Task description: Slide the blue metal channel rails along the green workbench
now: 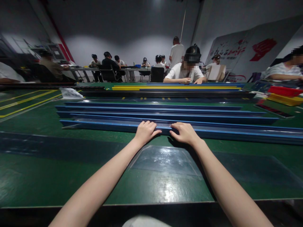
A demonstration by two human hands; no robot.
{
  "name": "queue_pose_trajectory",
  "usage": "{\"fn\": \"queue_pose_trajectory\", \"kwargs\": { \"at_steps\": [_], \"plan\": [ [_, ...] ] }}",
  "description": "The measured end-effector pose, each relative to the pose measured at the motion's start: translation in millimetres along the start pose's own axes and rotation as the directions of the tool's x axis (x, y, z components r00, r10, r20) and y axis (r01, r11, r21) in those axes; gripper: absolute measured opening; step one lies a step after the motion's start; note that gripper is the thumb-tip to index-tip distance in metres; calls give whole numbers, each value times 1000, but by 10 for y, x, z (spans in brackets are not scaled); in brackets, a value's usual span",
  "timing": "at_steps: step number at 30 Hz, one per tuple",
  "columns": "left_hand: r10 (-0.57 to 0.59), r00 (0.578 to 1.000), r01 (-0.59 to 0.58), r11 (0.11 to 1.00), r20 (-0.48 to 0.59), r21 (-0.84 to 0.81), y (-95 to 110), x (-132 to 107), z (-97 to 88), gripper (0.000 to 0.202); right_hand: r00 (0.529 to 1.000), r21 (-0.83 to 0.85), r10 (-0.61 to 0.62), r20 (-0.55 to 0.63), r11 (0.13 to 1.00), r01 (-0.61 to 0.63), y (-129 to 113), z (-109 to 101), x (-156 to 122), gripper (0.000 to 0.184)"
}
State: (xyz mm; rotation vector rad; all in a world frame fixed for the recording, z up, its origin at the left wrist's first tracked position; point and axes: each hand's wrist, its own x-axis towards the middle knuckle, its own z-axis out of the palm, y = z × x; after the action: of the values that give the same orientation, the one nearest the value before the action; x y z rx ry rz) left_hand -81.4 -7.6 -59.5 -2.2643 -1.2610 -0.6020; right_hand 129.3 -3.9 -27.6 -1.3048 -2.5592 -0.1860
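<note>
Left hand [145,131] and right hand [184,133] side by side, fingers curled gripping nearest blue rail [106,126], likely steadying it on bench [47,176]; spare rails [165,112] just beyond.

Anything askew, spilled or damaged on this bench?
Nothing spilled or damaged. The blue rails lie with staggered left ends, not squared up, and a crumpled white sheet sits loose at the far left of the table. The left hand and right hand rest on the nearest rail.
</note>
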Motion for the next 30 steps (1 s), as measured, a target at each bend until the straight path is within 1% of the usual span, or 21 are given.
{"fn": "queue_pose_trajectory", "kwargs": {
  "at_steps": [11, 17, 23, 30],
  "plan": [
    [-4, 1000, 4, 1000, 9, 7, 1, 4, -1, 40, 998, 18, 32, 47, 999, -33, -23, -13, 3, 33],
    [-15, 1000, 14, 1000, 17, 10, 2, 0, 1, 40, 1000, 19, 13, 20, 1000, -14, -20, -2, 3, 33],
    [-18, 1000, 18, 1000, 17, 5, -7, -4, 14, 39, 998, 7, 34, 43, 999, -34, -24, 4, 8, 32],
    [-14, 1000, 14, 1000, 14, 5, 4, 2, 1, 39, 1000, 8, 13, 13, 1000, -13, -17, 13, 1, 32]
  ]
}}
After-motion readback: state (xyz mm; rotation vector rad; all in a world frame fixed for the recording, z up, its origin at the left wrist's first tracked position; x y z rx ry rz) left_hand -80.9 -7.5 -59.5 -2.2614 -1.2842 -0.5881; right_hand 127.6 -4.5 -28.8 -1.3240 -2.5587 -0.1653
